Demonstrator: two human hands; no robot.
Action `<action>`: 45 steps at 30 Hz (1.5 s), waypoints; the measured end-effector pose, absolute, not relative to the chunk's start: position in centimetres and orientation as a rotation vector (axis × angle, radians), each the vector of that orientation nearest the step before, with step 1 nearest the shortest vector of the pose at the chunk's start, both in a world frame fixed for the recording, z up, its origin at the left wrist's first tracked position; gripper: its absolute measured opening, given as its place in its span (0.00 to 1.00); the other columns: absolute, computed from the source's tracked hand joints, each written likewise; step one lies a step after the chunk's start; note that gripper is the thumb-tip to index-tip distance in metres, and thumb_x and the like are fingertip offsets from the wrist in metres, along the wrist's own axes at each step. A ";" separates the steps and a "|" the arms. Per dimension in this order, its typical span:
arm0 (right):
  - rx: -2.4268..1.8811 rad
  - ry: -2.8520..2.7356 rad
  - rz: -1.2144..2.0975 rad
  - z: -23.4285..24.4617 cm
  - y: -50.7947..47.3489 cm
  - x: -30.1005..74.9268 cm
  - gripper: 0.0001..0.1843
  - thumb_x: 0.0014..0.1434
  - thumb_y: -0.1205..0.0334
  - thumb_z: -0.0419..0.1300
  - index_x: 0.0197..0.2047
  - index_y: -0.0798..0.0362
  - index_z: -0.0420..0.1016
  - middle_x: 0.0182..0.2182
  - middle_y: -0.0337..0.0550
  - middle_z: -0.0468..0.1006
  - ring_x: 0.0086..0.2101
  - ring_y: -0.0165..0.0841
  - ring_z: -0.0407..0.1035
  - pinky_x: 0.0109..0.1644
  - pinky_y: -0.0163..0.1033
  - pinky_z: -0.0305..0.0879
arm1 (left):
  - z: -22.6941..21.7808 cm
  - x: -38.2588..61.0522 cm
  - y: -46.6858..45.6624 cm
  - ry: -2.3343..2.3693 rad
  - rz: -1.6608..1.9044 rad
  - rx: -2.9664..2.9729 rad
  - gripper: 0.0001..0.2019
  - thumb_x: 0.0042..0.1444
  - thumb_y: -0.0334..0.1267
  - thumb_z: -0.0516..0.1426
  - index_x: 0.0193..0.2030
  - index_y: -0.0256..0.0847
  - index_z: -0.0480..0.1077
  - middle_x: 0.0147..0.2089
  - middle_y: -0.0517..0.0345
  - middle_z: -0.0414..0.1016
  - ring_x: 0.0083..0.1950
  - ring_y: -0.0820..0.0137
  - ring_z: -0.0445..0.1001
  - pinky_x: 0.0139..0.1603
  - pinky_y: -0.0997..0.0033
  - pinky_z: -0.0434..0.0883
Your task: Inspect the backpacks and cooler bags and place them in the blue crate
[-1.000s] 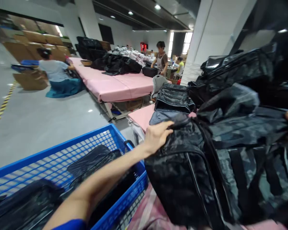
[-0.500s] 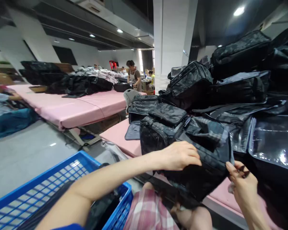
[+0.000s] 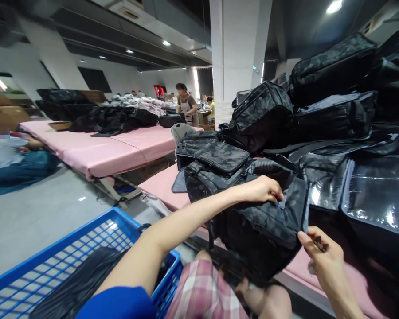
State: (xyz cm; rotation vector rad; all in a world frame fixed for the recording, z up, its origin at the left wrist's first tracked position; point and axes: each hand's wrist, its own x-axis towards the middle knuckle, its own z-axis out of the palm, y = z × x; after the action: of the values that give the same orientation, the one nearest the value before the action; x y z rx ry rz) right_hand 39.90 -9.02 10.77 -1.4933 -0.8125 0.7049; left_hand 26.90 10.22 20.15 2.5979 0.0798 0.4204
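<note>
A black-and-grey camouflage bag (image 3: 266, 221) leans over the front edge of the pink-covered table, its top opening facing up. Across its upper panel reaches my left hand (image 3: 264, 189), fingers curled closed at the opening's edge, pinching the fabric by a small greyish piece. My right hand (image 3: 324, 250) grips the bag's right edge between thumb and forefinger. A small dark tool with pointed tips (image 3: 321, 244) pokes out between the fingers of that same hand; most of it is hidden in the palm.
More camouflage bags (image 3: 332, 57) are piled high at the right and back. To my left stands a blue plastic crate (image 3: 115, 217) with a dark item inside. Beyond are a second pink table (image 3: 129, 148), a white pillar (image 3: 237, 53), and people working.
My left hand has moved up across the bag's upper panel, near its opening. The bag and my right hand sit slightly further left in view.
</note>
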 end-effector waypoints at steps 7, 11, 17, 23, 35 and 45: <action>-1.545 -0.839 0.678 11.5 -8.9 39.9 0.25 0.40 0.39 0.65 0.28 0.53 0.69 0.16 0.32 0.58 0.13 0.19 0.45 0.12 0.28 0.44 | 20.5 26.3 7.8 -0.025 0.452 3.214 0.08 0.60 0.33 0.53 0.37 0.40 0.74 0.41 0.55 0.74 0.42 0.71 0.71 0.34 0.74 0.63; -1.568 -0.919 0.563 11.5 -8.9 40.0 0.23 0.42 0.40 0.64 0.26 0.52 0.71 0.14 0.33 0.59 0.13 0.21 0.48 0.12 0.30 0.44 | 20.7 26.2 7.2 -0.142 0.437 3.424 0.08 0.60 0.28 0.50 0.33 0.34 0.70 0.37 0.52 0.72 0.38 0.68 0.69 0.29 0.72 0.62; -1.709 -1.045 0.329 12.5 -9.0 41.9 0.27 0.39 0.39 0.64 0.36 0.51 0.75 0.26 0.43 0.75 0.28 0.37 0.70 0.24 0.35 0.62 | 19.6 26.0 7.5 0.092 0.491 3.219 0.07 0.60 0.32 0.49 0.37 0.34 0.68 0.39 0.51 0.71 0.38 0.70 0.69 0.37 0.73 0.66; -1.891 -1.133 -0.065 14.5 -8.2 43.5 0.35 0.42 0.36 0.60 0.50 0.46 0.70 0.38 0.44 0.76 0.40 0.41 0.70 0.40 0.42 0.65 | 19.3 25.5 7.9 0.232 0.626 2.920 0.09 0.62 0.31 0.49 0.40 0.34 0.70 0.42 0.52 0.72 0.41 0.73 0.70 0.43 0.77 0.66; -1.543 -0.789 0.497 12.6 -5.5 42.1 0.37 0.34 0.44 0.67 0.45 0.56 0.69 0.31 0.47 0.77 0.22 0.31 0.68 0.15 0.30 0.55 | 20.7 26.6 7.0 0.214 0.207 3.273 0.10 0.57 0.32 0.51 0.38 0.39 0.74 0.42 0.55 0.73 0.38 0.67 0.73 0.27 0.73 0.58; -1.544 -0.808 0.528 11.0 -5.8 42.6 0.32 0.37 0.51 0.65 0.47 0.56 0.70 0.32 0.46 0.77 0.15 0.23 0.59 0.11 0.29 0.46 | 23.0 28.3 6.5 0.040 -0.166 3.387 0.10 0.55 0.27 0.51 0.36 0.36 0.74 0.39 0.49 0.76 0.36 0.65 0.75 0.24 0.71 0.59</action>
State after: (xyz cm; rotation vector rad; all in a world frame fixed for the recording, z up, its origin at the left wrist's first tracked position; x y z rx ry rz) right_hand 42.61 -5.75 11.02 -1.5437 -0.8075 0.5285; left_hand 28.33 6.46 22.98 3.3866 0.0400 -0.1658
